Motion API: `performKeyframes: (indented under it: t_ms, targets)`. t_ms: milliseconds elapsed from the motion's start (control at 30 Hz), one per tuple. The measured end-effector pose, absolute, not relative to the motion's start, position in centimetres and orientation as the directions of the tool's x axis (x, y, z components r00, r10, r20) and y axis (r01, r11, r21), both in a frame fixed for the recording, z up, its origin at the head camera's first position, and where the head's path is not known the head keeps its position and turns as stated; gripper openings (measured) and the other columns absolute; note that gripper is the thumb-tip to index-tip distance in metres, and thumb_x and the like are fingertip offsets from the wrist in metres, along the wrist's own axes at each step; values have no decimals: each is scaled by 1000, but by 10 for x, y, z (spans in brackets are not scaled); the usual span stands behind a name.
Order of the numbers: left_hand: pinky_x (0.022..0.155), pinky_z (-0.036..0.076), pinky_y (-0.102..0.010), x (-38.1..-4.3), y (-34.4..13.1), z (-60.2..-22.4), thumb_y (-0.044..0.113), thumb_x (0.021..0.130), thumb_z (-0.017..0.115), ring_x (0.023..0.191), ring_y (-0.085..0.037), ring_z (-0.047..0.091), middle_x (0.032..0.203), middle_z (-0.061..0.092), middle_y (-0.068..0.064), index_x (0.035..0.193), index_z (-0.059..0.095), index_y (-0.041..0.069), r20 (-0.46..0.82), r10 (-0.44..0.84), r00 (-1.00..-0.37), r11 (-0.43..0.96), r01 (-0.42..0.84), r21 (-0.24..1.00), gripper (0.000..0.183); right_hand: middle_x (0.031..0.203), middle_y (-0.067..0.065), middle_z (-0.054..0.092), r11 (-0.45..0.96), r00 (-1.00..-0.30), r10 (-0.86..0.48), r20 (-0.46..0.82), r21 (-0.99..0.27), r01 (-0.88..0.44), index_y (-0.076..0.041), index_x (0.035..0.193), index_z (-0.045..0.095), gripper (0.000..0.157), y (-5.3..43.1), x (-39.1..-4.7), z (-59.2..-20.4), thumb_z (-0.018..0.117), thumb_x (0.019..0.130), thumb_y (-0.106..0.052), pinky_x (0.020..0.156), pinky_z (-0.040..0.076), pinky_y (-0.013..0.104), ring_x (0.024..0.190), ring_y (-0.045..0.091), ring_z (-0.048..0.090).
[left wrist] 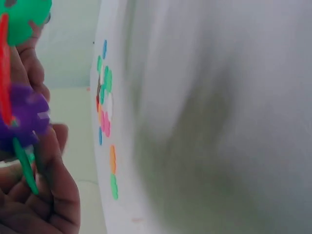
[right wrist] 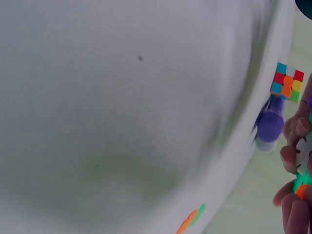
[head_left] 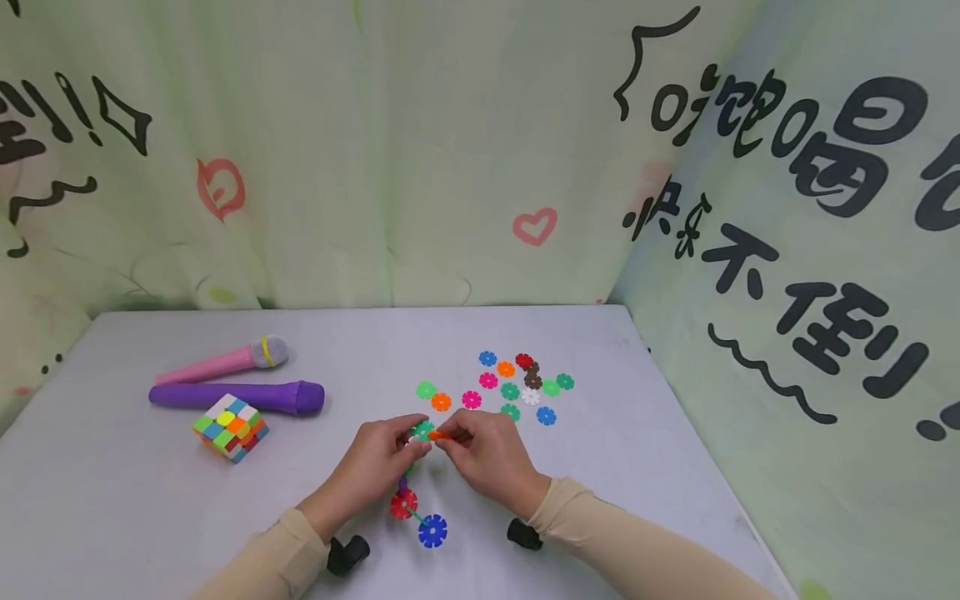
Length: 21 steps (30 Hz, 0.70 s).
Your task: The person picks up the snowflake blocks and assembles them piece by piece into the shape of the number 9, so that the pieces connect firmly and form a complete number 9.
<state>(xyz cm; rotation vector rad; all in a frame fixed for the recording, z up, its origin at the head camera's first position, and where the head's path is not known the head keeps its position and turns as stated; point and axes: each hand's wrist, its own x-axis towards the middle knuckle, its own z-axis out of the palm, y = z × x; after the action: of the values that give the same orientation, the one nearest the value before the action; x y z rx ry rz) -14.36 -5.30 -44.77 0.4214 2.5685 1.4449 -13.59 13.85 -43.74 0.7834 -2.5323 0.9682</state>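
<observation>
My left hand (head_left: 375,457) pinches a chain of linked plastic snowflake discs near its upper end, at a green disc (head_left: 423,430). Below that hand hang a red disc (head_left: 403,504) and, at the lower end, a blue disc (head_left: 432,531). A purple disc (left wrist: 27,114) of the chain shows by the fingers in the left wrist view. Between thumb and fingers, my right hand (head_left: 495,458) pinches an orange disc (head_left: 440,435) against the green one. In the right wrist view a white disc (right wrist: 303,155) sits beside the fingers. Whether the orange disc is slotted in cannot be told.
Loose snowflake discs in several colours, such as a pink disc (head_left: 472,400), lie beyond the hands. On the left are a pink microphone (head_left: 217,362), a purple microphone (head_left: 247,397) and a puzzle cube (head_left: 230,427). The white table (head_left: 112,500) meets curtains behind and at right.
</observation>
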Motion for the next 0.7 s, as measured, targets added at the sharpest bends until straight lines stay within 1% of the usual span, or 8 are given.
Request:
performKeyframes:
  t_ms: [167,333,433,533,633,700]
  targets:
    - [47,38,-23,-142,-50,-446,12,91,74,54,-13,46,67,53,1,130,64,1,3,299,-954,505,161,848,42,79,-1,72,610,-801,-364,475,-528,-590,-7,88,74,14,134,-136,-439,84,79,-4,61,50,14,68,5,66]
    - [47,38,-24,-144,-51,-448,13,91,74,54,-14,46,67,53,0,128,65,2,-2,286,-958,506,149,850,40,80,-1,72,639,-820,-360,445,-523,-564,-8,89,73,14,129,-139,-440,84,80,-6,63,50,15,69,7,68]
    - [48,40,-24,-148,-53,-451,13,91,74,55,-14,47,70,54,0,128,65,3,-26,292,-956,512,133,849,40,83,-1,72,671,-843,-375,386,-515,-534,-9,93,72,17,130,-139,-440,85,81,-10,66,51,15,74,7,68]
    - [51,44,-26,-151,-55,-453,14,90,75,58,-15,49,74,55,-1,128,66,6,-46,289,-956,523,118,844,39,94,-1,73,700,-870,-397,293,-516,-493,-10,103,71,24,134,-139,-439,84,83,-13,69,52,17,81,8,70]
    - [56,46,-29,-153,-58,-454,15,89,76,63,-16,52,80,57,-2,126,66,8,-58,277,-959,525,100,845,38,104,0,71,717,-898,-397,191,-546,-434,-10,112,68,32,146,-138,-437,82,84,-13,72,53,21,87,11,70]
    - [59,48,-31,-154,-61,-456,16,89,77,67,-16,53,82,58,-1,125,66,9,-63,274,-960,529,96,843,38,107,1,70,723,-914,-384,129,-574,-385,-10,114,68,33,159,-139,-438,81,84,-13,73,54,23,88,12,69]
